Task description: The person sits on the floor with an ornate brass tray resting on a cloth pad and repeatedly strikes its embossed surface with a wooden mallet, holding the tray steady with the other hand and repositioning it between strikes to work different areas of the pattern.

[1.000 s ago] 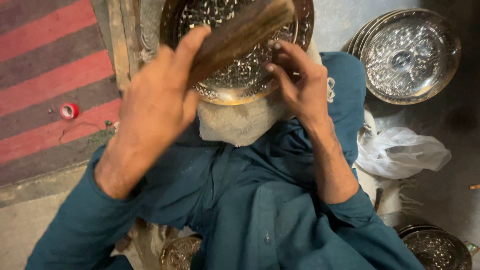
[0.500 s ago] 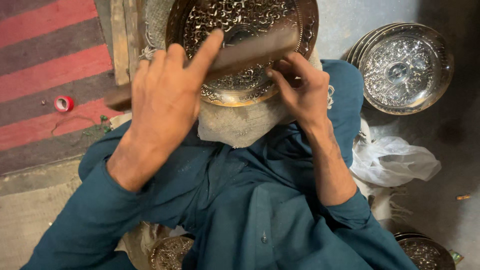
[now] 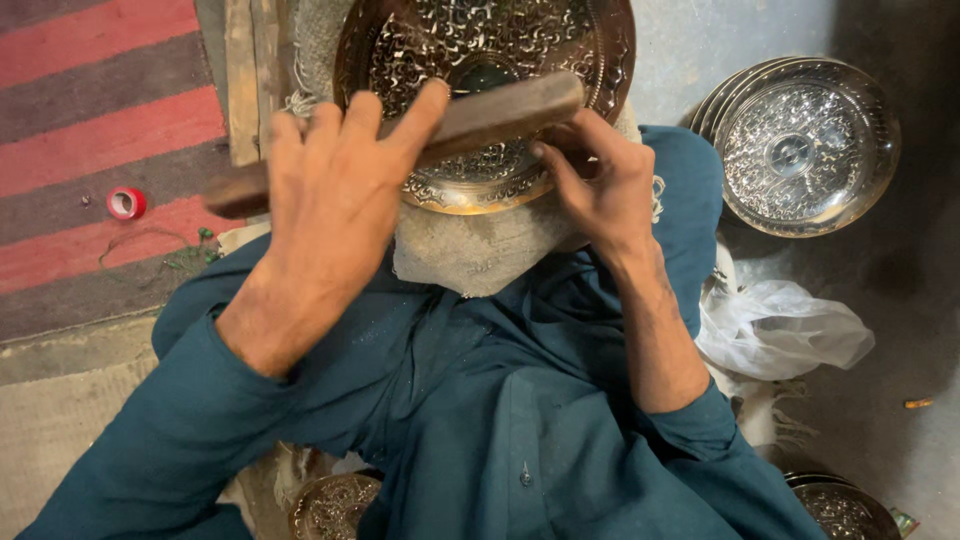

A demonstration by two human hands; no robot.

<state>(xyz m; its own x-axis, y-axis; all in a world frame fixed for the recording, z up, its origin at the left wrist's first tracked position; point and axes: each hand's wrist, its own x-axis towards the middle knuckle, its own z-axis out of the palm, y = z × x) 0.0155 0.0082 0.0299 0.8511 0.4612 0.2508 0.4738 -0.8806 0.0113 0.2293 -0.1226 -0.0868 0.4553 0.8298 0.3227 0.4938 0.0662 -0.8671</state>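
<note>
A round brass plate (image 3: 470,40) with dense engraved patterns rests on a grey cloth pad (image 3: 470,250) over my lap. My left hand (image 3: 335,200) grips a flat wooden stick (image 3: 490,110) that lies across the plate, with its far end just above my right fingers. My right hand (image 3: 605,190) is bunched at the plate's near right rim, pinched on a small dark tool that is mostly hidden by the fingers. Both arms are in teal sleeves.
A stack of silver engraved plates (image 3: 805,145) lies on the floor at the right, with a white plastic bag (image 3: 780,325) below it. More engraved plates (image 3: 330,505) show by my legs. At the left are a red-striped rug (image 3: 90,110), a red tape roll (image 3: 126,203) and a wooden plank (image 3: 245,80).
My left hand has swung the stick down from a raised, tilted position to nearly level across the plate. My right hand has stayed at the plate's rim.
</note>
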